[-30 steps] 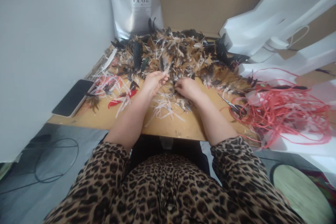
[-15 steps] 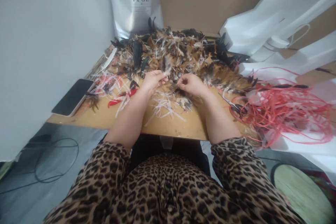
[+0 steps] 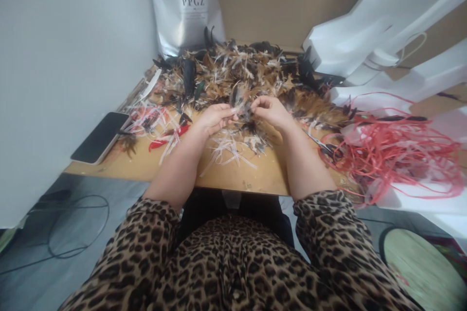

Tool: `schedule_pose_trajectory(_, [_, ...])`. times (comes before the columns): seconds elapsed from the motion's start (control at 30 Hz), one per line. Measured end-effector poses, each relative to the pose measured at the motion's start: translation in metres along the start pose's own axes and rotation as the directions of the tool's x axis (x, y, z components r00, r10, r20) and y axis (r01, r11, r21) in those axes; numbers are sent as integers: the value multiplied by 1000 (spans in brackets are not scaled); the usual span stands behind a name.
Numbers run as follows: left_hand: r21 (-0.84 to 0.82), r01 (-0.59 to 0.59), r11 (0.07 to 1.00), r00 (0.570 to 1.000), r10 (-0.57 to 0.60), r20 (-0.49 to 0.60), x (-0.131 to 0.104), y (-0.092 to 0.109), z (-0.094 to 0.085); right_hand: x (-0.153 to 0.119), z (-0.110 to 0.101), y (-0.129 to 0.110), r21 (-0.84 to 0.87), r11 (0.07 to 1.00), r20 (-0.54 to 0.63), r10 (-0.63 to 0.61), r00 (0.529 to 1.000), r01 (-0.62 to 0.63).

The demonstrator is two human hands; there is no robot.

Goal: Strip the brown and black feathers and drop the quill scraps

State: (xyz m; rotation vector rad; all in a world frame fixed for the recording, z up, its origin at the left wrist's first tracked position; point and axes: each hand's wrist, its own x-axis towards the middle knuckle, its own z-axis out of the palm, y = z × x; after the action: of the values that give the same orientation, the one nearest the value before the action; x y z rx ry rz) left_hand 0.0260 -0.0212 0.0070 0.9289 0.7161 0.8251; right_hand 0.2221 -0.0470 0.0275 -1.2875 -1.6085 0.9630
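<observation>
My left hand (image 3: 219, 117) pinches a small bunch of feathers (image 3: 241, 99), brown, dark and whitish, at its base. Close on the right side of that bunch is my right hand (image 3: 269, 111), its thumb and fingertips pressed together at the feathers' edge; what lies between them is too small to make out. Behind both hands spreads a large pile of brown and black feathers (image 3: 251, 68). White strips (image 3: 229, 149) lie on the wooden table (image 3: 251, 179) just in front of my hands.
A phone (image 3: 100, 137) lies at the left edge, near a red piece (image 3: 158, 144). Scissors (image 3: 321, 143) rest right of my right forearm, beside tangled red ribbon (image 3: 397, 155). A silver bag (image 3: 188, 24) stands behind; white sheeting (image 3: 350, 39) is at the back right.
My right hand has moved up slightly and its fingertips now meet the feather bunch. My left hand has shifted a little down and right with the feathers.
</observation>
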Motion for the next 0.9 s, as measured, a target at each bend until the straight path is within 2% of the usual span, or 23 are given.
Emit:
schedule_pose_trajectory(0.13, [-16, 23, 1000, 999, -23, 34, 0, 0, -2, 2, 2, 3, 23, 1000, -41, 15, 999, -14])
schedule_pose_trajectory(0.37, [-39, 52, 998, 997, -49, 61, -1, 0, 0, 2, 7, 2, 133, 985, -103, 125, 987, -111])
schedule_pose_trajectory(0.67, [-96, 82, 992, 996, -84, -24, 1, -1, 2, -1, 15, -5, 218, 968, -118, 155, 981, -127])
schedule_pose_trajectory(0.77, [-126, 77, 989, 996, -81, -31, 1, 1, 3, 0, 15, -5, 382, 912, -62, 189, 980, -152])
schedule_pose_trajectory(0.9, [-160, 66, 985, 997, -70, -18, 1, 2, 3, 0, 18, -4, 574, 790, 99, 193, 976, -214])
